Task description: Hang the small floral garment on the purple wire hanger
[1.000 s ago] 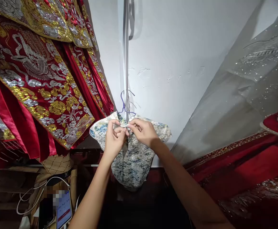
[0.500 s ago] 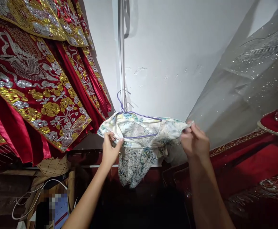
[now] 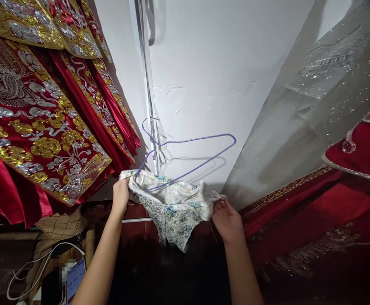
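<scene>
A small cream garment (image 3: 172, 205) with blue and green floral print hangs between my two hands. My left hand (image 3: 120, 195) pinches its left shoulder, and my right hand (image 3: 226, 219) grips its right edge. A thin purple wire hanger (image 3: 191, 146) hooks on the white vertical pipe (image 3: 148, 89) just above. The hanger's right side is bare against the wall; its left corner still sits inside the garment near my left hand.
Red robes with gold and silver embroidery (image 3: 45, 123) hang at the left. A grey sequined veil (image 3: 315, 106) and red embroidered cloth (image 3: 331, 212) fill the right. A phone with a white cable (image 3: 75, 279) lies at the lower left beside a woven basket (image 3: 62, 224).
My hands went from the garment's collar to its two shoulders and pulled it down. The garment slid off most of the hanger, and the hanger's right side now stands bare.
</scene>
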{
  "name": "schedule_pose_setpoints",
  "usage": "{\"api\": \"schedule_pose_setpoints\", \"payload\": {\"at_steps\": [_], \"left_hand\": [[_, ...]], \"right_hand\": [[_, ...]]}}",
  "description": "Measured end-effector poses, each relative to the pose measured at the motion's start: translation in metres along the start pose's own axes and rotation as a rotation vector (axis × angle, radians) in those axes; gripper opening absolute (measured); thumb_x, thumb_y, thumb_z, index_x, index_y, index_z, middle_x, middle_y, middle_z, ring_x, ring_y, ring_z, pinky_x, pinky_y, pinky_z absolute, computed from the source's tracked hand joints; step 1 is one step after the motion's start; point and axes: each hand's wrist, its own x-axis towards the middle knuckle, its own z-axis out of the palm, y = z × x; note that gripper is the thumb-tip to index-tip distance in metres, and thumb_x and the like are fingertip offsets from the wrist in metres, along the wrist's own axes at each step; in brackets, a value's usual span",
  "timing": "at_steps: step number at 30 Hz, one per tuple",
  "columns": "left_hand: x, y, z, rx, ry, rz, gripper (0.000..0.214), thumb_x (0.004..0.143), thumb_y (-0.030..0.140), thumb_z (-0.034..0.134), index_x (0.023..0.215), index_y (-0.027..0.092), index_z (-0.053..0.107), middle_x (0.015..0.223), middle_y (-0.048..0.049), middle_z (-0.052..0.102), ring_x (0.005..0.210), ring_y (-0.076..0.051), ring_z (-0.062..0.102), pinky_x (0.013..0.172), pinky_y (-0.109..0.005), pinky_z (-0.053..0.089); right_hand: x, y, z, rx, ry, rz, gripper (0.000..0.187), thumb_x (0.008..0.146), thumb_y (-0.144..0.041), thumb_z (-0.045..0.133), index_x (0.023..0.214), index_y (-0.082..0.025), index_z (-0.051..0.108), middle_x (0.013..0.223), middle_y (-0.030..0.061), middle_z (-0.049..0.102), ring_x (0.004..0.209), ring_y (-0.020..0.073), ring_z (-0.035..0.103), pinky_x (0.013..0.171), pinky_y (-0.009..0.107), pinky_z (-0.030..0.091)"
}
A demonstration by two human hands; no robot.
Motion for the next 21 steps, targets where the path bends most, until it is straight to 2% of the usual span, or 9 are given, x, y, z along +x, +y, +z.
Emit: {"api": "schedule_pose_setpoints", "payload": {"at_steps": [2,4,8,11,14,16,18,21], "left_hand": [[-0.019,-0.016,-0.007,-0.089,0.018,-0.113,0.031,0.078,0.045,0.055,0.078,0.015,0.064,0.070,-0.0034,0.066,0.066,-0.018,0.060,0.062,-0.029,0.049],[-0.040,-0.034,-0.015,-0.151,0.077,-0.211,0.035,0.075,0.047,0.056,0.086,0.015,0.065,0.077,-0.0049,0.069,0.070,-0.019,0.064,0.065,-0.031,0.052],[-0.080,-0.068,-0.032,-0.187,0.205,-0.355,0.033,0.070,0.046,0.061,0.083,0.016,0.064,0.075,-0.0049,0.069,0.071,-0.023,0.067,0.068,-0.035,0.053],[-0.103,-0.078,-0.038,-0.184,0.198,-0.402,0.027,0.073,0.044,0.062,0.082,0.019,0.065,0.076,-0.0060,0.070,0.079,-0.030,0.069,0.075,-0.042,0.054],[-0.115,-0.065,-0.032,-0.170,0.130,-0.379,0.022,0.080,0.044,0.060,0.084,0.023,0.067,0.085,-0.0067,0.071,0.095,-0.035,0.068,0.088,-0.047,0.052],[-0.121,-0.044,-0.021,-0.163,0.061,-0.325,0.022,0.080,0.045,0.062,0.084,0.025,0.068,0.094,-0.0073,0.071,0.105,-0.036,0.065,0.096,-0.046,0.049],[-0.130,-0.016,-0.009,-0.128,-0.106,-0.223,0.025,0.083,0.047,0.060,0.086,0.025,0.070,0.101,-0.0088,0.068,0.107,-0.035,0.062,0.098,-0.044,0.047],[-0.150,0.026,0.003,-0.053,-0.469,-0.015,0.034,0.093,0.049,0.047,0.096,0.023,0.068,0.107,-0.0107,0.061,0.102,-0.031,0.060,0.093,-0.042,0.047]], "right_hand": [[-0.003,0.003,0.006,-0.065,0.005,0.018,0.007,0.079,-0.025,0.074,0.082,-0.022,0.069,0.068,-0.0027,0.064,0.068,0.0122,0.065,0.072,0.024,0.059],[-0.008,0.012,0.014,-0.211,0.007,0.030,0.019,0.076,-0.029,0.079,0.092,-0.022,0.072,0.077,-0.0007,0.069,0.078,0.0135,0.068,0.077,0.025,0.057],[-0.020,0.038,0.023,-0.653,-0.055,0.114,0.041,0.072,-0.040,0.080,0.109,-0.022,0.075,0.100,0.0080,0.075,0.104,0.0239,0.067,0.088,0.035,0.053],[-0.023,0.055,0.022,-0.916,-0.091,0.097,0.050,0.071,-0.047,0.078,0.114,-0.023,0.074,0.107,0.0093,0.074,0.107,0.0290,0.065,0.086,0.039,0.052],[-0.026,0.075,0.026,-1.035,-0.184,0.092,0.048,0.072,-0.056,0.074,0.104,-0.020,0.078,0.099,0.0100,0.075,0.092,0.0267,0.068,0.081,0.038,0.052],[-0.034,0.091,0.035,-1.036,-0.284,0.225,0.054,0.074,-0.066,0.068,0.092,-0.016,0.079,0.088,0.0121,0.075,0.081,0.0248,0.068,0.077,0.037,0.051],[-0.045,0.106,0.048,-0.942,-0.363,0.364,0.060,0.076,-0.071,0.063,0.088,-0.014,0.078,0.085,0.0128,0.074,0.078,0.0244,0.068,0.076,0.037,0.052],[-0.057,0.113,0.065,-0.735,-0.333,0.358,0.054,0.077,-0.069,0.065,0.089,-0.017,0.075,0.087,0.0091,0.073,0.081,0.0231,0.068,0.077,0.035,0.052]]}}
